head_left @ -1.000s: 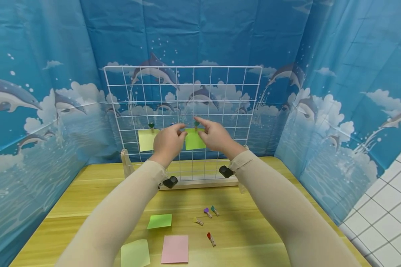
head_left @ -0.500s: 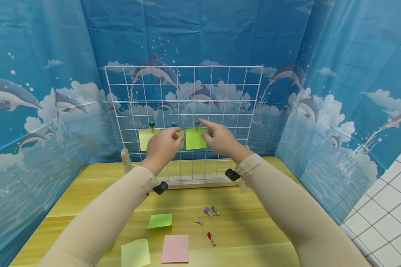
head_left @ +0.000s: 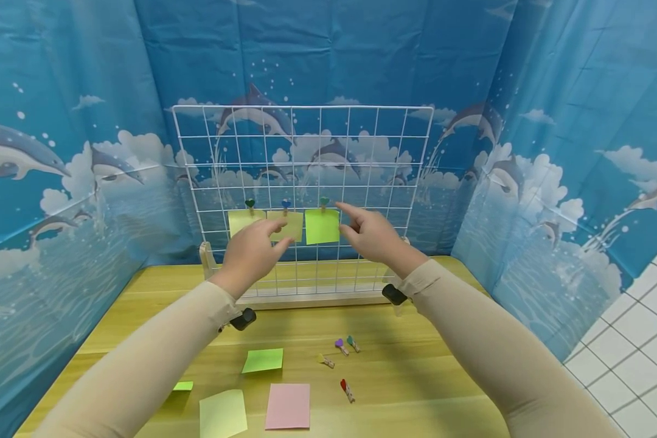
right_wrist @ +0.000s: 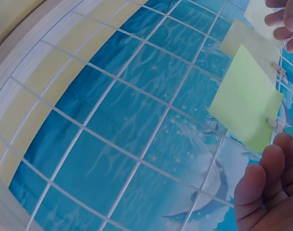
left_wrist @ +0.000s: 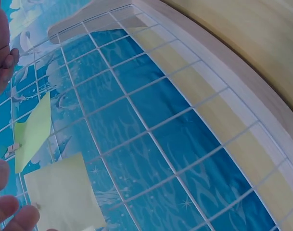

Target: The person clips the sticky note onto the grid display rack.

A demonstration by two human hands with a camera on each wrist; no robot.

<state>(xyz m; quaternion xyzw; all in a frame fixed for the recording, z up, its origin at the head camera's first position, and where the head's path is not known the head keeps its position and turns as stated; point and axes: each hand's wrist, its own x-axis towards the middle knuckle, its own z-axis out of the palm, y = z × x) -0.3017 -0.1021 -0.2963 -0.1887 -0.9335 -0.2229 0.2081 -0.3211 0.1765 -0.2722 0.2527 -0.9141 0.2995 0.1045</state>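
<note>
Three sticky notes hang in a row on the white wire grid (head_left: 349,163), each under a heart-topped clothespin: a pale yellow note (head_left: 242,222) on the left, another pale yellow note (head_left: 294,222) in the middle, a bright green note (head_left: 322,226) on the right. Their hearts are dark green (head_left: 250,203), blue (head_left: 286,204) and teal (head_left: 324,201). My left hand (head_left: 252,252) is in front of the two yellow notes, partly covering them, thumb and forefinger apart. My right hand (head_left: 379,238) is just right of the green note, forefinger extended. Neither hand holds anything.
On the wooden table (head_left: 416,365) lie a green note (head_left: 263,361), a pale yellow note (head_left: 222,415) and a pink note (head_left: 288,406). Clothespins with yellow (head_left: 326,361), purple (head_left: 342,347), teal (head_left: 353,344) and red (head_left: 347,390) hearts lie to their right.
Both hands have drawn apart from the green note: the left moves left and down, the right moves right. The middle yellow note and its blue clothespin come into view.
</note>
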